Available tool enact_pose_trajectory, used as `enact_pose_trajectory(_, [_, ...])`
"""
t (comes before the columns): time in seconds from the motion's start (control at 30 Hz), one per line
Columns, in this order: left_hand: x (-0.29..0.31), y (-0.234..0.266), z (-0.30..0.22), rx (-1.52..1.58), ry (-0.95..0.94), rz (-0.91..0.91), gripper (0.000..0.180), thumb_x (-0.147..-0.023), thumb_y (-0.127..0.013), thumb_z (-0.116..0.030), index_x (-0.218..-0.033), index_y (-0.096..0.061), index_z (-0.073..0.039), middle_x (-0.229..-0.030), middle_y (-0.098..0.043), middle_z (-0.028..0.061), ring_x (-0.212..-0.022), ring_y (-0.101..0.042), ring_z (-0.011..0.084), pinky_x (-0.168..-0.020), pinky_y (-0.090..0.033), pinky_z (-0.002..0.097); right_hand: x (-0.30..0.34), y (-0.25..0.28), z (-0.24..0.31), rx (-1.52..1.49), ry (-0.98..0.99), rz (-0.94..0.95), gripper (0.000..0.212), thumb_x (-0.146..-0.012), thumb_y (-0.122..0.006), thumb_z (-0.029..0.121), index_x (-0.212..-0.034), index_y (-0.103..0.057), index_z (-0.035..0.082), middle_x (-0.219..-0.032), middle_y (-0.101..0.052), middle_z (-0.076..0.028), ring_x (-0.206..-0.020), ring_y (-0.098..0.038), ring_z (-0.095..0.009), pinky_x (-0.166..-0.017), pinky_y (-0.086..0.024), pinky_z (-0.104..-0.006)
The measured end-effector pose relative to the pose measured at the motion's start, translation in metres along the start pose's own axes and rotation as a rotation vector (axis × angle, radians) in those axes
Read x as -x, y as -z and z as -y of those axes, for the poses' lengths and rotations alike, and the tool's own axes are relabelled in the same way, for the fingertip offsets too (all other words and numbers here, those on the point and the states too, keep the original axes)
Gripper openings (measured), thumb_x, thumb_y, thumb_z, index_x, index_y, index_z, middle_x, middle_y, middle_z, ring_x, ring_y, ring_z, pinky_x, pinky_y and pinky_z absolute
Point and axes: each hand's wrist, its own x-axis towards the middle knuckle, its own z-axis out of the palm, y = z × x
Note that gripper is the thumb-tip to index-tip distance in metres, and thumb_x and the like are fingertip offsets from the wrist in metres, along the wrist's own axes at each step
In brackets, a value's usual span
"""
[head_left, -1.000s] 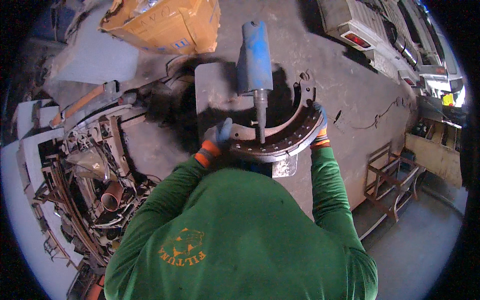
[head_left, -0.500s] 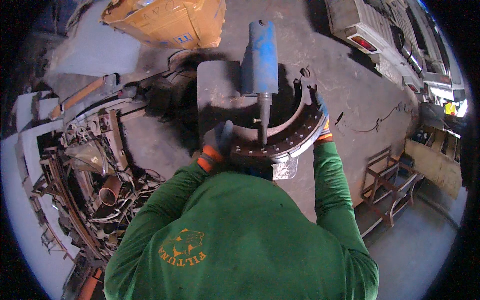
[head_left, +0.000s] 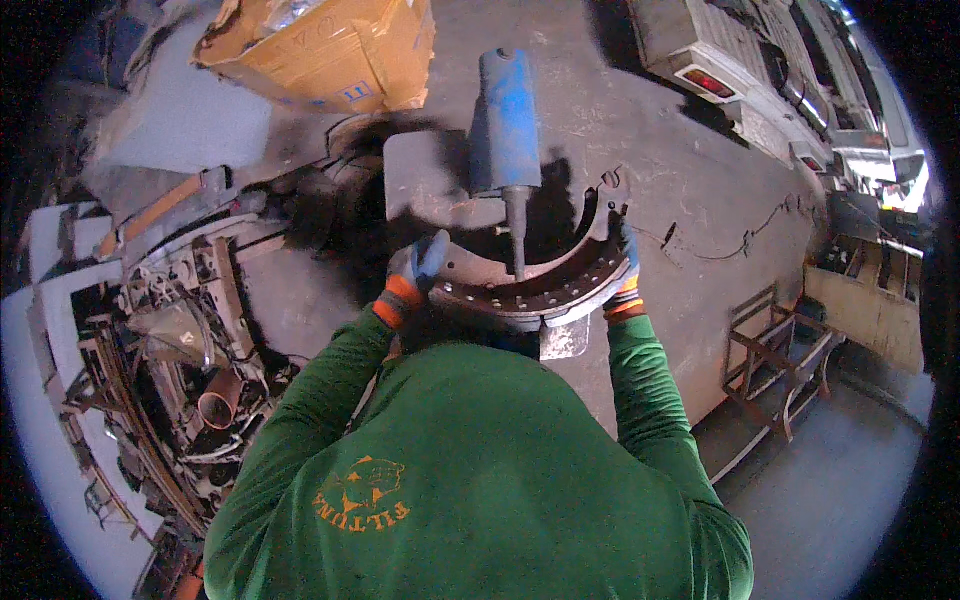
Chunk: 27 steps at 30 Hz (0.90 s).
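A curved brake shoe (head_left: 578, 285) with a row of small bright rivets or rivet holes along its lining is held between both my gloved hands. My left hand (head_left: 417, 266) is closed round its left end, with the thumb on the upper side. At the right side my right hand (head_left: 628, 268) grips the outer edge; its fingers are partly hidden by the shoe. Above the shoe stands a blue cylinder-headed machine (head_left: 507, 120). Its narrow steel spindle (head_left: 516, 225) points down at the inside of the shoe; whether the tip touches is unclear.
Behind the shoe is a flat metal plate (head_left: 410, 165). An open cardboard box (head_left: 330, 55) lies at the far left. Scrap metal and a short pipe (head_left: 218, 400) crowd the left. On the right are a metal frame (head_left: 775, 350), a wooden box (head_left: 865, 305) and a vehicle's tail light (head_left: 708, 83).
The brake shoe has turned slightly under the spindle: its left end went up and away with my left hand, while my right hand came a little nearer. Both hands kept hold.
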Motion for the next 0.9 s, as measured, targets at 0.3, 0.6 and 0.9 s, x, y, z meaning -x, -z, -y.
enact_pose_trajectory(0.3, [-0.009, -0.010, 0.016, 0.086, -0.037, -0.051, 0.045, -0.088, -0.045, -0.043, -0.101, -0.062, -0.003, -0.096, -0.062, 0.0203, -0.094, -0.060, 0.0344, -0.079, -0.046, 0.0371, -0.008, 0.033, -0.017, 0.092, -0.025, -0.023, 0.046, -0.096, -0.036, 0.030, -0.136, -0.036, 0.008, -0.137, -0.040, -0.007, -0.123, -0.039, -0.024, -0.105, -0.027, -0.0365])
enact_pose_trajectory(0.6, [-0.003, -0.007, 0.008, 0.012, 0.011, -0.060, 0.046, -0.089, -0.044, -0.043, -0.100, -0.064, -0.004, -0.098, -0.063, 0.0196, -0.095, -0.060, 0.0348, -0.081, -0.046, 0.0377, -0.011, 0.022, -0.011, 0.071, -0.003, -0.003, 0.045, -0.096, -0.034, 0.027, -0.136, -0.036, 0.007, -0.137, -0.041, -0.006, -0.122, -0.040, -0.023, -0.106, -0.026, -0.0349])
enact_pose_trajectory(0.9, [-0.004, -0.006, 0.011, 0.044, -0.012, -0.055, 0.044, -0.088, -0.045, -0.042, -0.102, -0.063, -0.004, -0.101, -0.062, 0.0195, -0.097, -0.059, 0.0347, -0.083, -0.045, 0.0379, -0.009, -0.004, 0.003, -0.351, -0.170, -0.094, 0.048, -0.095, -0.041, 0.029, -0.135, -0.038, 0.002, -0.133, -0.044, -0.008, -0.119, -0.043, -0.021, -0.102, -0.032, -0.0324])
